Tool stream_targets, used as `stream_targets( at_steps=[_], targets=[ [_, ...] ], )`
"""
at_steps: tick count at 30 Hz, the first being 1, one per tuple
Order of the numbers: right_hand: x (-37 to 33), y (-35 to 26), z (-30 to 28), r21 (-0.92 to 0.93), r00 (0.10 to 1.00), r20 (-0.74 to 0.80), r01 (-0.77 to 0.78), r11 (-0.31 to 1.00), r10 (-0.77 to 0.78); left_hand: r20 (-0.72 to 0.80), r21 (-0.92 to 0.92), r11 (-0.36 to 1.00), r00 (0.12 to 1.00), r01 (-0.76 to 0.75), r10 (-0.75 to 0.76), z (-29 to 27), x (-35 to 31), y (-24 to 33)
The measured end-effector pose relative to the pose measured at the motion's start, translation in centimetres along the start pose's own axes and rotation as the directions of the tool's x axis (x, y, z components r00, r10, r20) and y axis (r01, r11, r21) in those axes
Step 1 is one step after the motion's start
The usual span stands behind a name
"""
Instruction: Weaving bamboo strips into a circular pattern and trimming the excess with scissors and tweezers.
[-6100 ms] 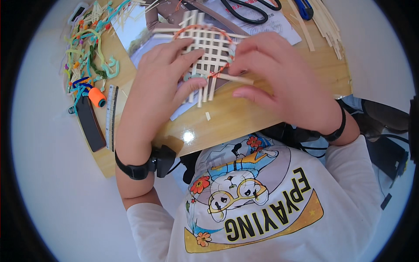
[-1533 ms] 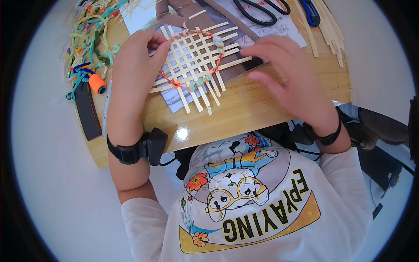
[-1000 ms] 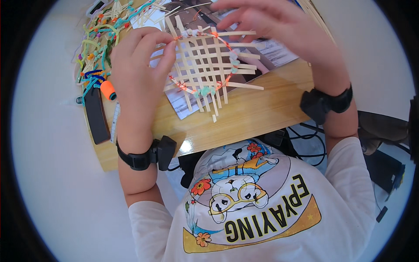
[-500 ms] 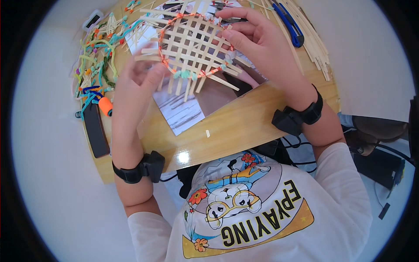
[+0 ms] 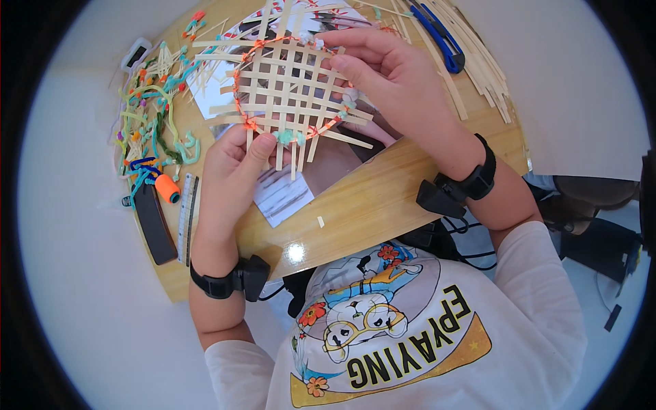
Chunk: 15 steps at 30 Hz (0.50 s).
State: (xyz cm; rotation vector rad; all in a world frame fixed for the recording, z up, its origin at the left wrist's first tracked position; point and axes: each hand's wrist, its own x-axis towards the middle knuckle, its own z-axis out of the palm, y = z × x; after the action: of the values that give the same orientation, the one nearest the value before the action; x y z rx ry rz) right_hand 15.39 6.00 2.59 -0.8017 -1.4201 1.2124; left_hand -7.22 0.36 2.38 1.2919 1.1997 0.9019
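Note:
A round woven bamboo-strip lattice (image 5: pixel 292 85) is held up over the table, its strip ends sticking out past a ring wrapped in orange cord. Pale green and whitish tufts sit along that ring at the bottom, right and top. My left hand (image 5: pixel 236 167) grips the lower left edge, thumb in front by the green tuft. At the upper right rim, my right hand (image 5: pixel 389 75) pinches the ring between thumb and fingers. Beneath the lattice lies a glossy printed sheet (image 5: pixel 283 201), largely covered by it.
On the left are tangled coloured pipe cleaners (image 5: pixel 154 102), an orange thread spool (image 5: pixel 167 188), a dark phone-like slab (image 5: pixel 154 229) and a ruler (image 5: pixel 186 219). A blue utility knife (image 5: pixel 437 37) and loose bamboo strips (image 5: pixel 482 65) lie at the far right. A small strip scrap (image 5: pixel 320 222) is near the front edge.
My left hand has come down and now holds the lattice's lower left rim. The lattice has turned slightly and shifted left in view. The ruler has come into sight.

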Motion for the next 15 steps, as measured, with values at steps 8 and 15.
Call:
stream_targets(
  at_steps=[8, 15],
  targets=[
    [-0.3, -0.9, 0.3, -0.062, 0.995, -0.073, 0.062, 0.996, -0.067, -0.039, -0.065, 0.990, 0.992, -0.122, 0.119, 0.2, 0.3, 0.7],
    [-0.5, -1.5, -0.3, -0.218, 1.000, 0.010, -0.012, 0.976, 0.015, -0.037, -0.054, 0.993, 0.994, -0.106, 0.105, 0.2, 0.1, 0.3]
  ],
)
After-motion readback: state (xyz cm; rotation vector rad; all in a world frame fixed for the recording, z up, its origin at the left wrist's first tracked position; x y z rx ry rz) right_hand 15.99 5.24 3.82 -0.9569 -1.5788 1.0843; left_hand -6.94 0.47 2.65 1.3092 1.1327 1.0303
